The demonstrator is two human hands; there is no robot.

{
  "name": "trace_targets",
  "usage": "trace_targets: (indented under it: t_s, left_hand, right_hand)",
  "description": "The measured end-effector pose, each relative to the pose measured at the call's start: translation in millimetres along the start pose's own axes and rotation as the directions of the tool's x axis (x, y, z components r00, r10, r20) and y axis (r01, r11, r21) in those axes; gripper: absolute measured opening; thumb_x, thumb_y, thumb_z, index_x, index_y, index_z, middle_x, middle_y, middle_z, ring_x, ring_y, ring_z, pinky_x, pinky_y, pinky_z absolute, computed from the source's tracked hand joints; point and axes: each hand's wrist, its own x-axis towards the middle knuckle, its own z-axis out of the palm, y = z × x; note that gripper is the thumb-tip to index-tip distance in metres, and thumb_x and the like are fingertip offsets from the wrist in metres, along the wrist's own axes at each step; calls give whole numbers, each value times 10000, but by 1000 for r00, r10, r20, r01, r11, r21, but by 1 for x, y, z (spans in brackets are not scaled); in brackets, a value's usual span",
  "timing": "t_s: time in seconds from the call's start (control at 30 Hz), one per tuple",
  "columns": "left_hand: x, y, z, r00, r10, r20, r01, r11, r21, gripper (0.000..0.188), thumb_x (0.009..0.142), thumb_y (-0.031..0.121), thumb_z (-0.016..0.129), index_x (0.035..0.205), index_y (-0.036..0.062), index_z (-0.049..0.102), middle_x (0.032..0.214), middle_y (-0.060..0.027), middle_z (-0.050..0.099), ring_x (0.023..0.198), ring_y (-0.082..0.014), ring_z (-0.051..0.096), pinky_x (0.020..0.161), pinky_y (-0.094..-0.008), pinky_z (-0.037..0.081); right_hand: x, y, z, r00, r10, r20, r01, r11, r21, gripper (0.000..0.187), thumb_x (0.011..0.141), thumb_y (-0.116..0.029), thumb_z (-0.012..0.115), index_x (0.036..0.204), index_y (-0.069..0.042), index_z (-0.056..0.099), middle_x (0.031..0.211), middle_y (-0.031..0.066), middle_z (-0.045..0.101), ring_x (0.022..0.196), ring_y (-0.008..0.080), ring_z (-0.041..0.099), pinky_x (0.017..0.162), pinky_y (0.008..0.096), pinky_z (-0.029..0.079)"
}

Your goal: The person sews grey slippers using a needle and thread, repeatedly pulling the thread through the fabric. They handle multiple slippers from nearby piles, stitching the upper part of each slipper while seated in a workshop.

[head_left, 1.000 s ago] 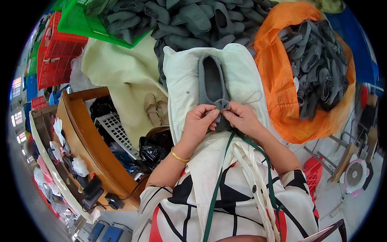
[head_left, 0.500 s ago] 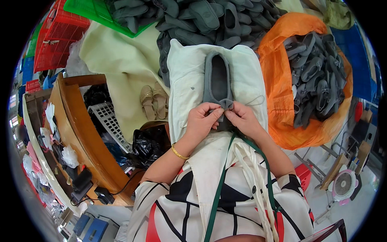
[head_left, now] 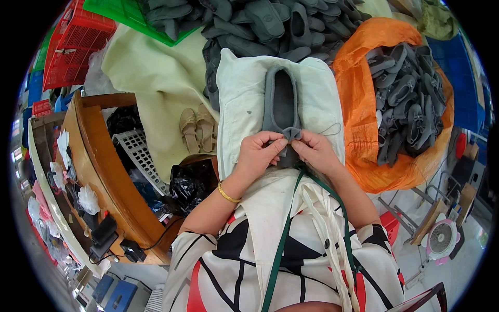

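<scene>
A dark grey fabric shoe [head_left: 281, 106] lies on a white cushion [head_left: 236, 86] on my lap, its heel end pointing away from me. Its toe end carries a small grey bow [head_left: 292, 133]. My left hand [head_left: 261, 151] and my right hand [head_left: 315, 151] meet at that bow, thumbs and forefingers pinching its near edge from both sides. Right of the bow, a thin dark thread [head_left: 332, 131] loops over the cushion. My fingers hide whatever small thing may sit between their tips. The shoe's toe is partly covered by the hands.
Beyond the cushion is a heap of grey shoes [head_left: 249, 31]. More fill an orange sack [head_left: 358, 104] at right. A wooden cabinet [head_left: 112, 171], black plastic bag [head_left: 187, 190] and beige sandals [head_left: 197, 127] are at left. A pink-and-white fan [head_left: 443, 239] stands lower right.
Both hands stay pinched at the bow, with hardly any movement. The left forearm has shifted very slightly outward. The shoe and cushion look the same.
</scene>
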Motion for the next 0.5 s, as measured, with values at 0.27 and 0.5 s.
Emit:
trace_targets:
  t_s: [0.27,0.5]
  left_hand:
    - [2,-7,1,1000,-5,13,5,1000,-13,170,930,182,723,999,27,719,753,16,645,573,-35,550,519,-191,467]
    - [2,4,7,991,58,120,-76,986,147,131,943,147,702,991,26,707,786,14,675,604,-24,551,544,-171,442]
  right_hand:
    - [0,-14,19,990,-105,-95,112,991,75,256,991,-122,562,1234,-50,528,761,-34,529,585,25,467,489,189,363]
    - [5,-12,17,995,-42,-86,44,999,15,337,972,-207,606,1260,-54,517,775,-13,555,614,45,502,548,208,410]
